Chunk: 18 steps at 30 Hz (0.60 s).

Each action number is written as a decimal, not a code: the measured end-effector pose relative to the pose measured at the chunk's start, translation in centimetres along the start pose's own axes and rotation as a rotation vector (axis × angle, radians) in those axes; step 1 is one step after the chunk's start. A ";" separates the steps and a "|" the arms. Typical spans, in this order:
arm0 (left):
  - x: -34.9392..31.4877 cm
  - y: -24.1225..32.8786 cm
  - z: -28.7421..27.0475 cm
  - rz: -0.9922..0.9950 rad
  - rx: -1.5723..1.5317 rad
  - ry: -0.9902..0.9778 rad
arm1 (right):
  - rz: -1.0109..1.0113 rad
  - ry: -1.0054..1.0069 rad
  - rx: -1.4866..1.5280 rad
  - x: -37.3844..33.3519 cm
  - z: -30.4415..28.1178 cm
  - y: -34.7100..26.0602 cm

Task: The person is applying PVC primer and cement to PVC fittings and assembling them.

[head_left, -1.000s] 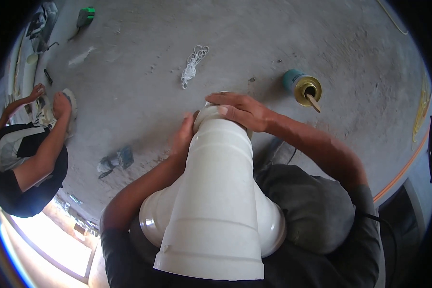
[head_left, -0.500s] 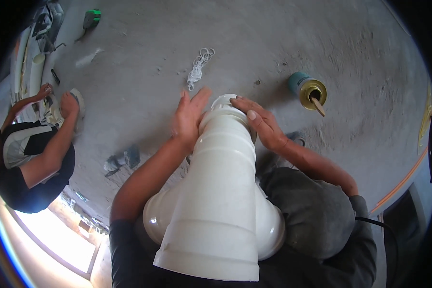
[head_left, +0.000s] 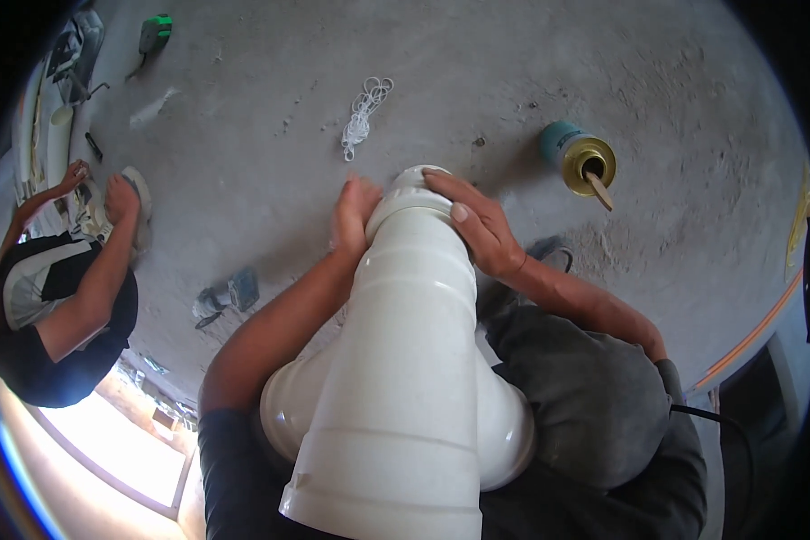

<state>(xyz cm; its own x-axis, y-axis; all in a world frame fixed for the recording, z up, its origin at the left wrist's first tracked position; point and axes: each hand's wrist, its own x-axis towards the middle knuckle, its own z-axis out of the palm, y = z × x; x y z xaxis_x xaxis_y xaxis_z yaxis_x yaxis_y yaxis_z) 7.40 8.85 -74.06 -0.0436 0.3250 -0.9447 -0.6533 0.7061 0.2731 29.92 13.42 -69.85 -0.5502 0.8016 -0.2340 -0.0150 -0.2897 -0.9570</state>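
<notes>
Bare grey concrete floor [head_left: 270,135], sunlit lower left.
</notes>
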 end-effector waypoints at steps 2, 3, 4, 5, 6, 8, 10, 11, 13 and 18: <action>0.1 1.0 1.2 0.066 0.068 0.023 | -0.003 0.088 -0.070 -1.2 -0.2 0.0; 0.2 1.3 1.9 0.106 0.120 0.013 | -0.012 0.084 -0.071 -1.1 -0.7 0.0; 0.3 1.6 2.3 0.144 0.173 0.001 | -0.005 0.034 -0.161 -0.9 -1.4 -0.2; 0.2 1.5 2.2 0.151 0.174 -0.002 | 0.002 -0.014 -0.252 -0.6 -2.0 -0.3; -0.4 0.4 1.1 0.104 0.108 -0.043 | -0.004 -0.021 -0.244 0.7 -2.1 -1.0; -0.4 -2.6 -1.5 0.050 0.043 -0.099 | 0.233 -0.116 -0.022 4.6 -2.2 -3.3; -0.6 -4.8 -3.7 0.006 -0.121 -0.377 | 0.202 -0.202 -0.082 6.3 -0.7 -3.8; -0.8 -4.6 -3.7 -0.010 -0.119 -0.380 | 0.172 -0.298 -0.142 6.6 -0.4 -3.5; -3.9 -0.6 1.0 -0.112 -0.125 -0.235 | 0.089 -0.394 -0.188 5.3 -0.9 -0.6; -0.6 1.0 2.8 0.143 0.220 0.030 | -0.041 -0.001 -0.042 -0.4 -0.8 -0.7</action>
<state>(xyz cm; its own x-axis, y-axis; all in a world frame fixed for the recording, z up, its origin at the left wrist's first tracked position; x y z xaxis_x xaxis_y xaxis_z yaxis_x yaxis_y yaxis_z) 8.86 11.15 -72.70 -0.1482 0.4151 -0.8976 -0.4593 0.7749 0.4342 30.81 13.69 -69.23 -0.5503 0.8120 -0.1942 -0.0024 -0.2341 -0.9722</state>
